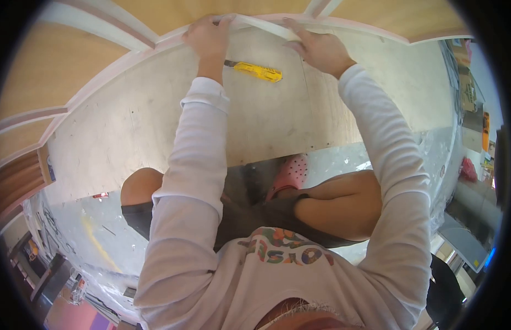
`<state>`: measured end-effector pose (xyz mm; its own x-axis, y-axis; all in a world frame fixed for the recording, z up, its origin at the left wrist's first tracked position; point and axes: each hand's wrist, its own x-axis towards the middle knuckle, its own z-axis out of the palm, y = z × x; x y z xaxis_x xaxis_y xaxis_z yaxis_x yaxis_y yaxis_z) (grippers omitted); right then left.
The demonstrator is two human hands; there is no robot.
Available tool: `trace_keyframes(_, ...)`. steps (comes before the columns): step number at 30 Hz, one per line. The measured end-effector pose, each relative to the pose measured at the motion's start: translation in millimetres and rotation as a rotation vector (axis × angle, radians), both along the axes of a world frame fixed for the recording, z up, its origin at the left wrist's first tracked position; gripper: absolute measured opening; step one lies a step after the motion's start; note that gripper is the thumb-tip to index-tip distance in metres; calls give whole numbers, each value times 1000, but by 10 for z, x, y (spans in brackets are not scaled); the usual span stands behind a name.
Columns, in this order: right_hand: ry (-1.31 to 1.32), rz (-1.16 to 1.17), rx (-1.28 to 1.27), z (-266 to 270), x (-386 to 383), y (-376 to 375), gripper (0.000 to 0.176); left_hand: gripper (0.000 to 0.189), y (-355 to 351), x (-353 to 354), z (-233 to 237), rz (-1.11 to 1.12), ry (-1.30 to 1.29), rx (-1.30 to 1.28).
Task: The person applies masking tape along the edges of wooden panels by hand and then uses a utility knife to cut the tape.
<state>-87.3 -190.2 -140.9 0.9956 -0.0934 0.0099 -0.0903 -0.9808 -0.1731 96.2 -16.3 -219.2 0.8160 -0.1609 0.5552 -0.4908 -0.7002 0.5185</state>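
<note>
We see both arms in pale long sleeves stretched out to the far edge of a bare plywood board (129, 121), where it meets the foot of a wood-coloured wall (57, 60). A white strip (266, 25) runs along that junction, curving from left to right in the wide lens.

The left hand (207, 36) has its fingers curled over the strip and grasps it at the left end of the stretch we can see. The right hand (320, 49) lies on the same strip further right. Its fingers are stretched out flat along it, pressing rather than clenching.

A yellow utility knife (258, 71) lies loose on the board between the two wrists, just beside the left wrist and slightly nearer to us than the strip. Its blade end points left towards that wrist, and neither hand touches it.

Nearer to us the person crouches with bare knees bent, and a pink clog (291, 173) rests at the near edge of the board.

At the far right a cluttered shelf area (467, 77) holds things too small for us to tell apart.
</note>
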Motion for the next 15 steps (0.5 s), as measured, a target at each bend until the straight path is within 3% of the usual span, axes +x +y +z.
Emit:
trace_keyframes(5,17,-124,-341,-217,-60,-558,35,25,-9,-71,102,-31,63,-30)
trace_keyframes(7,-21,-143,-323,-252,37,-593,33,29,10,10,-89,-35,-27,6)
trace_keyframes(8,-60,-176,-307,-269,64,-604,32,42,19,42,-196,-55,-119,39)
trace_keyframes(11,48,-312,-336,-135,234,-506,28,28,-10,-46,-6,-51,-18,-89)
trace_keyframes(15,-24,-429,-429,-323,329,-521,21,33,4,-8,-34,-75,52,-81)
